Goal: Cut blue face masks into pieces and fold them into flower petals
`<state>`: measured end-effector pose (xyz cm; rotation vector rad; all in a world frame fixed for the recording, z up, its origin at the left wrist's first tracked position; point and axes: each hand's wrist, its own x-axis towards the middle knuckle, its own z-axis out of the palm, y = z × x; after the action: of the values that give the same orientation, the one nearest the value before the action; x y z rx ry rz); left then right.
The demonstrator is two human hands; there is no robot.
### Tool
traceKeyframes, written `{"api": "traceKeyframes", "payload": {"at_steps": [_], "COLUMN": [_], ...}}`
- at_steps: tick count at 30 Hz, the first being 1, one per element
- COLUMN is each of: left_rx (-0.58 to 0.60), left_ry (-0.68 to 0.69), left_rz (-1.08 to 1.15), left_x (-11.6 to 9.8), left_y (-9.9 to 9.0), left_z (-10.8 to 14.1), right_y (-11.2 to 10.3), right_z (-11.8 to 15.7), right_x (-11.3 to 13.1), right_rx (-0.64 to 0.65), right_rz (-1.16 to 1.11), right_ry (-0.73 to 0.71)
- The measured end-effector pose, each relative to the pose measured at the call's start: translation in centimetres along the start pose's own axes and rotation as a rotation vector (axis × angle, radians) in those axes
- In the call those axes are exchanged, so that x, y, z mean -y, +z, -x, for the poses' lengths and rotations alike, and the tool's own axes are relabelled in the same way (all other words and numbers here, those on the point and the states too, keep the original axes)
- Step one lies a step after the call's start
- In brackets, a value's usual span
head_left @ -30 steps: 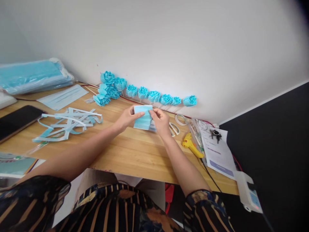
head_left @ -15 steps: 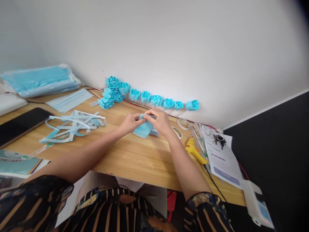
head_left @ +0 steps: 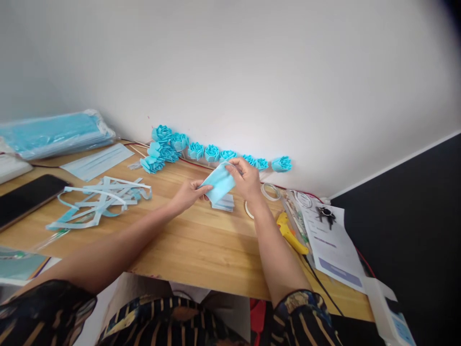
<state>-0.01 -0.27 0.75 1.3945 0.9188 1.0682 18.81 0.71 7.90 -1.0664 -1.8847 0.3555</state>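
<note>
Between my hands a piece of blue face-mask fabric (head_left: 220,182) is stretched out, tilted above the wooden table (head_left: 201,250). My left hand (head_left: 192,193) pinches its lower left corner between thumb and fingers. At the upper right edge, my right hand (head_left: 245,177) grips it, thumb on top. Below the fabric lies a small stack of pale blue cut pieces (head_left: 224,203), partly covered from view. Behind my hands a row of blue fabric flowers (head_left: 212,153) on sticks leans along the wall, with a cluster of more flowers (head_left: 162,151) at its left end.
To the left lie cut mask strips (head_left: 101,202), a flat mask sheet (head_left: 97,161), a phone (head_left: 32,199) and a bag of masks (head_left: 54,134). On the right are tape rolls (head_left: 271,192), a yellow glue gun (head_left: 291,234), and keys (head_left: 327,216) on a printed paper (head_left: 333,245).
My hands have moved apart, and the fabric between them is now spread wider and flatter. The stack beneath shows more. The whole view has shifted slightly, with the table lower in it.
</note>
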Motion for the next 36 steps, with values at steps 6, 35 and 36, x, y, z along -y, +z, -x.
{"api": "traceKeyframes", "payload": {"at_steps": [6,35,36], "left_rx": [0.027,0.181,0.137], "left_ry": [-0.029,0.183,0.213], "left_rz": [-0.011,-0.113,-0.077], "left_x": [0.0,-0.3,-0.6], "left_y": [-0.1,-1.0,-1.3], "left_z": [0.0,0.1,0.0], "right_y": [-0.8,-1.2,-1.1], "right_z": [-0.3,-0.4,-0.4], "right_x": [-0.3,0.2,0.3], "right_rx": [0.076,0.069,0.08], "right_rz": [-0.012,0.086,0.079], "right_ry": [0.039,-0.119,-0.129]}}
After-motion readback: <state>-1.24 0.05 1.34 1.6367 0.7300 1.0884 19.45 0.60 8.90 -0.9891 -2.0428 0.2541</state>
